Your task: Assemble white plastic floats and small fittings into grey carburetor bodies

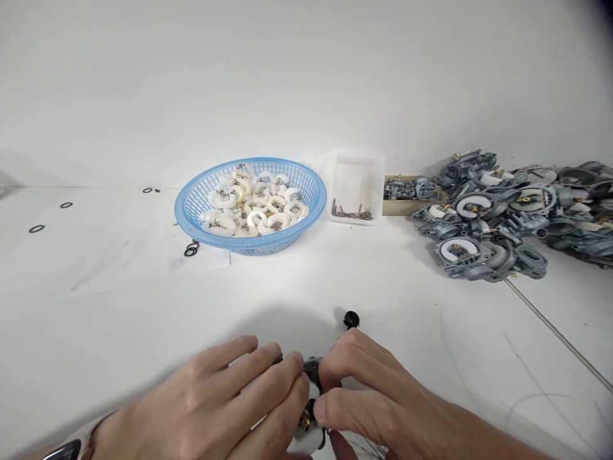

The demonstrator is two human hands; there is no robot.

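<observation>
Both our hands close together on one small metal part at the counter's near edge, well in front of the blue basket: left hand wrapping it, right hand pinching it. Nearer the basket than the part sits a black cap; right of the basket, a clear tray and a heap of grey castings.

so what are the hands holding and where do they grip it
Both hands hold one small metal part between them: left hand fingertips on its left side, right hand thumb and fingers on its right. Most of it is hidden.
</observation>
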